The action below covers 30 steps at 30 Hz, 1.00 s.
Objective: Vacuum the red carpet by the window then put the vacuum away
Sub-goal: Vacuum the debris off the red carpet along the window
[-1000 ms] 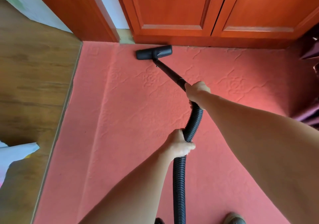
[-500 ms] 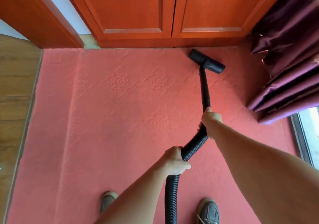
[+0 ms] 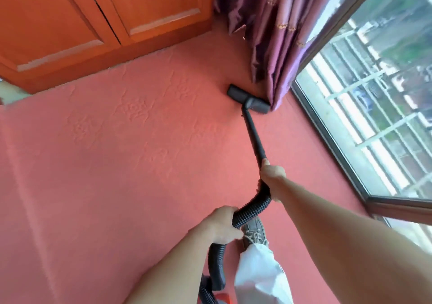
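The floor head has travelled rightward along the far edge of the red carpet. A second ago it sat at the far left, against the base of the cupboard doors near the wooden floor. Half a second ago it was below the right-hand door. Now it lies flat on the carpet in the far right corner, its right end touching the hem of the purple curtain, just beside the window.

Both hands have kept their holds throughout. The right hand has its grip wrapped round the lower end of the wand where the ribbed hose joins it. The left hand's grip is closed round the hose nearer the body, above a laced shoe. The hose loops down to the orange vacuum body, just showing at the near edge.

The strip along the cupboard looks covered in this one sweep, and the window corner is reached. The curtain hem could be sucked into the head. The broad near and left carpet probably needs more passes, and putting the vacuum away has not started.
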Each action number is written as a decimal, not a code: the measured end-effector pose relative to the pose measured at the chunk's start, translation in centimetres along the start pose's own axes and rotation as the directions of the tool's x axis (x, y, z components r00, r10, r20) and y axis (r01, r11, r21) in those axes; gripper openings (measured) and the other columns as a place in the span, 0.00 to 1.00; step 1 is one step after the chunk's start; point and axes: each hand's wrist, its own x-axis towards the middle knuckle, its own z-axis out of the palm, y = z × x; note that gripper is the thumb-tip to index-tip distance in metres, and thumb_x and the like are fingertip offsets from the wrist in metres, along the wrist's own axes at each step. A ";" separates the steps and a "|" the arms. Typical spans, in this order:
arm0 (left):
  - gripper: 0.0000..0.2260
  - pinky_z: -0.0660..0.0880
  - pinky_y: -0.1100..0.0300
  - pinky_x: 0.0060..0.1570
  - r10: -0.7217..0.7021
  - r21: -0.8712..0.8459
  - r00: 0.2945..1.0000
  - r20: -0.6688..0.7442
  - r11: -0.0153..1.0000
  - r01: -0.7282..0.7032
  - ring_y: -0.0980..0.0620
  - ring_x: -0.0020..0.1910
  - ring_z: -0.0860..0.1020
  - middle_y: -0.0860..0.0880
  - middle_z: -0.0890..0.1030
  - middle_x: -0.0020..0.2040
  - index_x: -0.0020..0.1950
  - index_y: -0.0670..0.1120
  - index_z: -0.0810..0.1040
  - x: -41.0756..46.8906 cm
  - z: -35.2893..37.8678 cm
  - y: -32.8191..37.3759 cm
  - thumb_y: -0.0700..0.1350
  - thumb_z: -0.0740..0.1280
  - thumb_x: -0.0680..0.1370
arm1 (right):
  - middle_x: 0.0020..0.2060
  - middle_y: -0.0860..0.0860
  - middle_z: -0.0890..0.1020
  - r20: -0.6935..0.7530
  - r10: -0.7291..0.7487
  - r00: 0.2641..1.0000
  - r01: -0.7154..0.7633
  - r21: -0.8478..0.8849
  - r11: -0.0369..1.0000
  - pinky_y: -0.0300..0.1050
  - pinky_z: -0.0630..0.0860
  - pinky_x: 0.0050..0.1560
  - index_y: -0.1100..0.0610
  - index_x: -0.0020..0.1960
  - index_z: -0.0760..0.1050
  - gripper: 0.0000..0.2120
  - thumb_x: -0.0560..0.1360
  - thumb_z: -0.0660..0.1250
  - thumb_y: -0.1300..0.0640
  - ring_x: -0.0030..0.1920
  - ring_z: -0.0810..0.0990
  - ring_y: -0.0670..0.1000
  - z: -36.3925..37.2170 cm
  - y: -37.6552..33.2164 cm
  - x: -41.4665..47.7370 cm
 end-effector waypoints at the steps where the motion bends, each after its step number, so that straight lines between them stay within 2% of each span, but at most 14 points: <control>1: 0.12 0.71 0.60 0.40 0.019 0.068 0.999 0.035 0.997 -0.021 0.48 0.42 0.78 0.54 0.77 0.38 0.37 0.54 0.69 -0.5 1.2 0.2 0.43 0.71 0.71 | 0.31 0.57 0.74 -0.007 0.011 1.000 -0.011 0.014 1.000 0.44 0.74 0.25 0.62 0.47 0.70 0.22 0.83 0.57 0.42 0.24 0.74 0.53 -1.2 1.9 -0.6; 4: 0.11 0.71 0.59 0.40 0.032 0.195 0.989 0.142 0.979 -0.060 0.47 0.43 0.78 0.51 0.77 0.41 0.40 0.52 0.69 -3.5 5.0 -0.2 0.45 0.72 0.71 | 0.30 0.57 0.73 0.006 0.089 0.996 -0.089 0.059 0.994 0.40 0.71 0.21 0.62 0.46 0.70 0.21 0.84 0.57 0.44 0.25 0.73 0.53 -3.6 8.3 -3.9; 6: 0.11 0.71 0.58 0.41 0.015 0.272 0.984 0.175 0.960 -0.063 0.47 0.41 0.77 0.52 0.75 0.38 0.39 0.50 0.69 -5.9 7.1 -0.7 0.46 0.71 0.73 | 0.30 0.57 0.73 0.040 0.143 0.989 -0.147 0.133 0.980 0.40 0.72 0.21 0.63 0.47 0.70 0.21 0.84 0.57 0.44 0.25 0.73 0.53 -4.5 12.0 -6.2; 9: 0.14 0.68 0.60 0.39 -0.003 0.335 0.988 0.156 0.941 -0.050 0.50 0.38 0.74 0.56 0.73 0.33 0.35 0.54 0.67 -8.3 9.9 -1.6 0.47 0.71 0.73 | 0.30 0.57 0.74 0.096 0.200 0.975 -0.215 0.199 0.956 0.40 0.73 0.20 0.64 0.49 0.71 0.22 0.83 0.57 0.43 0.25 0.74 0.53 -5.1 16.2 -8.3; 14: 0.12 0.69 0.64 0.35 -0.013 0.257 0.999 0.052 0.967 -0.001 0.60 0.32 0.72 0.57 0.75 0.33 0.36 0.56 0.72 -9.4 15.8 -1.0 0.46 0.74 0.72 | 0.33 0.59 0.78 0.160 0.201 0.967 -0.228 0.177 0.957 0.44 0.76 0.26 0.64 0.52 0.74 0.25 0.82 0.58 0.41 0.25 0.76 0.54 -7.9 20.9 -8.1; 17: 0.09 0.74 0.58 0.45 -0.003 0.292 0.999 0.047 0.956 -0.011 0.57 0.39 0.77 0.58 0.78 0.37 0.40 0.59 0.75 -8.9 20.9 0.9 0.48 0.74 0.72 | 0.35 0.59 0.79 0.157 0.184 0.970 -0.203 0.122 0.972 0.50 0.82 0.32 0.65 0.54 0.75 0.25 0.81 0.59 0.41 0.26 0.78 0.55 -12.1 24.1 -7.8; 18: 0.07 0.74 0.57 0.48 -0.006 0.319 0.997 0.071 0.947 -0.017 0.56 0.43 0.78 0.58 0.79 0.40 0.45 0.58 0.78 -8.8 22.6 1.9 0.49 0.74 0.72 | 0.36 0.59 0.80 0.155 0.188 0.970 -0.203 0.090 0.975 0.53 0.84 0.37 0.65 0.54 0.75 0.25 0.81 0.60 0.40 0.27 0.79 0.56 -13.7 25.4 -7.7; 20: 0.12 0.75 0.57 0.55 -0.033 0.355 0.989 0.144 0.935 -0.021 0.54 0.50 0.80 0.56 0.83 0.48 0.56 0.56 0.81 -8.7 26.4 4.1 0.49 0.74 0.73 | 0.39 0.59 0.82 0.113 0.201 0.973 -0.208 0.050 0.977 0.57 0.85 0.43 0.64 0.54 0.75 0.26 0.79 0.60 0.39 0.29 0.81 0.57 -17.1 28.2 -7.6; 22: 0.15 0.76 0.56 0.58 -0.041 0.357 0.981 0.189 0.934 -0.030 0.53 0.52 0.81 0.54 0.84 0.52 0.60 0.54 0.81 -8.5 29.4 5.9 0.47 0.74 0.73 | 0.37 0.57 0.82 0.071 0.216 0.974 -0.217 0.005 0.976 0.51 0.83 0.38 0.64 0.55 0.75 0.27 0.79 0.60 0.38 0.28 0.80 0.55 -20.2 30.8 -7.4; 24: 0.13 0.78 0.54 0.54 -0.041 0.366 0.972 0.232 0.930 -0.048 0.51 0.49 0.81 0.52 0.84 0.48 0.57 0.53 0.81 -8.4 31.6 6.8 0.43 0.73 0.73 | 0.36 0.55 0.80 0.030 0.252 0.967 -0.251 -0.023 0.968 0.43 0.74 0.30 0.64 0.55 0.76 0.26 0.81 0.59 0.39 0.29 0.78 0.53 -22.6 32.9 -7.5; 25: 0.11 0.78 0.54 0.52 -0.040 0.372 0.967 0.251 0.927 -0.058 0.50 0.47 0.81 0.51 0.84 0.46 0.54 0.52 0.82 -8.4 32.4 7.2 0.42 0.71 0.74 | 0.36 0.55 0.78 0.004 0.270 0.963 -0.270 -0.006 0.963 0.42 0.71 0.29 0.64 0.55 0.75 0.26 0.82 0.58 0.40 0.30 0.77 0.53 -23.5 33.9 -7.5; 28: 0.06 0.77 0.54 0.47 -0.015 0.371 0.956 0.294 0.923 -0.099 0.50 0.41 0.79 0.50 0.81 0.40 0.49 0.49 0.80 -8.2 33.4 7.9 0.40 0.68 0.74 | 0.37 0.56 0.78 -0.047 0.310 0.950 -0.306 0.083 0.949 0.44 0.71 0.33 0.64 0.54 0.75 0.25 0.82 0.57 0.41 0.34 0.77 0.55 -25.0 36.1 -6.8; 30: 0.06 0.76 0.55 0.44 0.007 0.369 0.951 0.309 0.921 -0.127 0.51 0.39 0.77 0.51 0.79 0.39 0.49 0.48 0.80 -8.0 33.2 7.9 0.40 0.68 0.75 | 0.37 0.56 0.79 -0.050 0.344 0.938 -0.334 0.144 0.931 0.43 0.69 0.30 0.63 0.53 0.75 0.25 0.82 0.58 0.40 0.33 0.77 0.55 -25.1 36.2 -6.4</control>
